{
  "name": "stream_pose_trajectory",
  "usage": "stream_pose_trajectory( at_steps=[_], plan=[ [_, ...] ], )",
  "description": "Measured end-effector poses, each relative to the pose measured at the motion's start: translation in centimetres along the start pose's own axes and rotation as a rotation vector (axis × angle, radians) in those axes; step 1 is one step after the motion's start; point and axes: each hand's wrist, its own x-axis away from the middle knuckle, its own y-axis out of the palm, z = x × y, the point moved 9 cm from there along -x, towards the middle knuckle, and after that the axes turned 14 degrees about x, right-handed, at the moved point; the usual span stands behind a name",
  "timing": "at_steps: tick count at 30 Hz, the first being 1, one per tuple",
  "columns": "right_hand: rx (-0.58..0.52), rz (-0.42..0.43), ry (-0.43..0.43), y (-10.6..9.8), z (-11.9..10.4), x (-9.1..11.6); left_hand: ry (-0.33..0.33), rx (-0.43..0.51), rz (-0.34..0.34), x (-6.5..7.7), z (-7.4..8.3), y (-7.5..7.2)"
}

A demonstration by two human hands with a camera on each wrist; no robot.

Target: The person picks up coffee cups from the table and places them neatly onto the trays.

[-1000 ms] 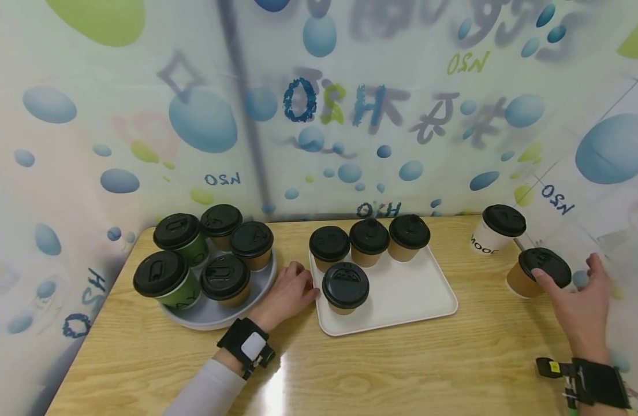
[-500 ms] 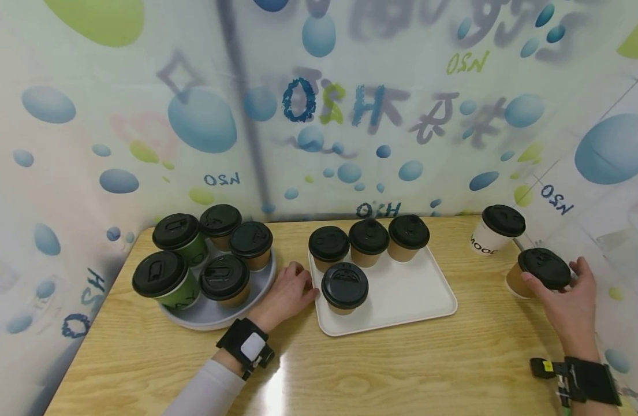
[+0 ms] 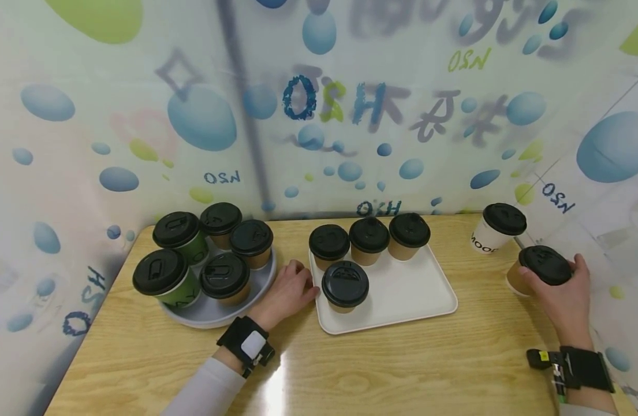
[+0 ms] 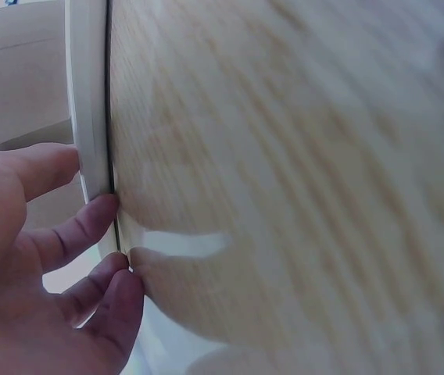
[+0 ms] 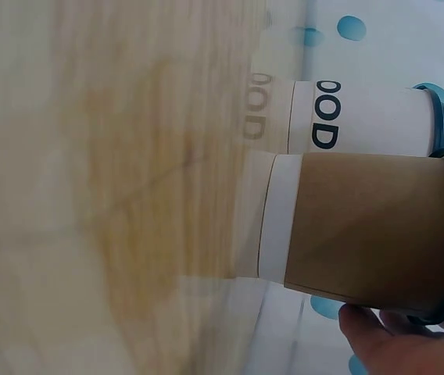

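At the table's right side my right hand (image 3: 563, 300) grips a brown paper coffee cup (image 5: 378, 230) around its black lid (image 3: 546, 266), thumb on one side and fingers on the other. Its white base meets the tabletop, as the right wrist view shows. Just behind it is a white paper cup (image 3: 487, 238) with dark lettering and a black lid. My left hand (image 3: 286, 294) rests on the table between the two trays, its fingertips touching the rim of the white rectangular tray (image 3: 412, 294). In the left wrist view, those fingers (image 4: 89, 223) are loosely bent against the rim.
On the white tray, several lidded brown cups (image 3: 344, 286) stand toward the left and back. A round grey tray (image 3: 194, 318) at left carries lidded green cups (image 3: 181, 292) and brown ones. A patterned curtain (image 3: 319, 144) hangs behind the table (image 3: 381, 370).
My right hand has moved slightly left, and its fingers have closed in around the brown cup's lid. The left hand and both trays have stayed put.
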Motion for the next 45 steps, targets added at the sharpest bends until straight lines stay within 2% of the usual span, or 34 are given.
stream_pose_trajectory(
  at_steps=[7, 10, 14, 18, 22, 28, 35, 41, 45],
  plan=[
    [0.012, -0.006, 0.027, -0.3, 0.3, 0.0, 0.027, 0.006, 0.001, -0.2, 0.3, 0.2],
    [-0.001, 0.003, 0.021, -0.5, 0.1, 0.4, 0.011, 0.007, -0.005, -0.1, 0.1, 0.3],
    [-0.019, 0.012, -0.001, -1.0, -0.9, 1.4, -0.011, 0.006, 0.001, -0.1, -0.2, 0.2],
    [-0.037, 0.028, -0.034, -1.6, -2.3, 2.9, -0.004, 0.005, 0.011, -0.1, -0.1, 0.0],
    [-0.065, 0.02, -0.083, -1.9, -3.9, 4.5, 0.001, 0.01, 0.004, -0.1, 0.0, 0.1],
    [-0.106, -0.055, -0.193, -1.3, -7.0, 6.5, -0.001, 0.015, 0.014, -0.1, 0.0, 0.0],
    [-0.09, -0.057, -0.278, -1.2, -9.7, 8.0, 0.04, 0.021, 0.04, 0.0, 0.2, -0.2],
    [-0.116, -0.097, -0.401, 0.0, -12.3, 9.3, 0.046, 0.023, 0.048, 0.1, 0.3, -0.3],
    [-0.116, -0.144, -0.448, 1.4, -13.9, 9.9, 0.034, 0.022, 0.037, 0.0, 0.2, -0.2]
  ],
)
